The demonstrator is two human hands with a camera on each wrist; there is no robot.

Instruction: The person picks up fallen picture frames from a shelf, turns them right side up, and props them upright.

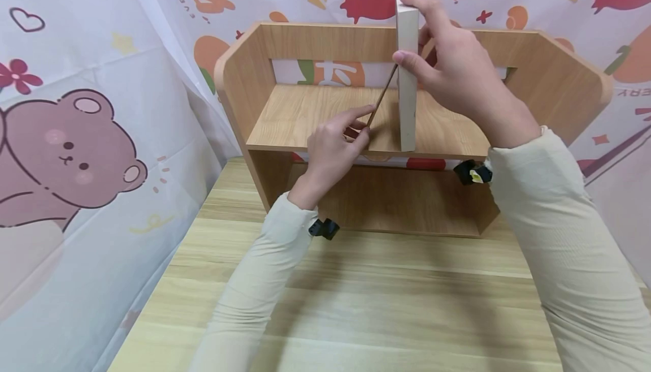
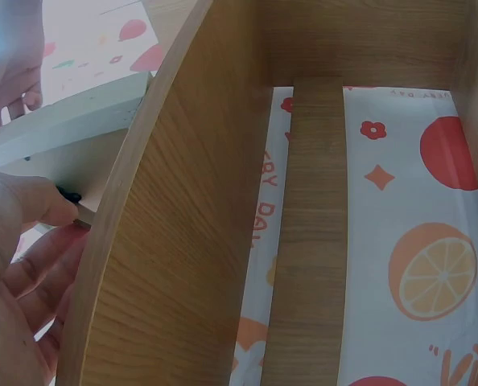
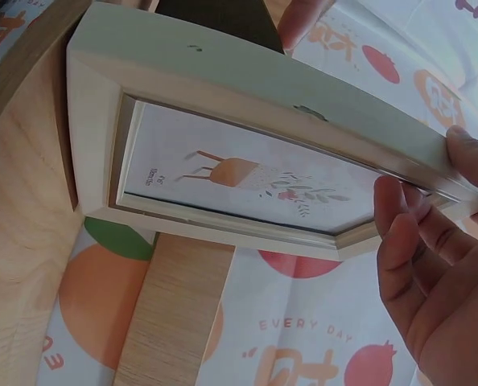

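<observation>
Right hand point(image 1: 458, 61) has a cream picture frame point(image 1: 407, 83) gripped upright at the wooden desktop shelf's point(image 1: 305, 113) upper board, left hand point(image 1: 331, 141) pinching its fold-out stand point(image 1: 382, 96).

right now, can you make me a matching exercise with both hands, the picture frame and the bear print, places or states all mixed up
Column one
1. left hand
2. right hand
3. picture frame
4. bear print

Column two
a. pale and upright, seen edge-on in the head view
b. on the hanging cloth at the left of the head view
c. pinching the thin stand behind the frame
d. gripping the upper part of the frame

Right pairs: 1-c, 2-d, 3-a, 4-b
</observation>
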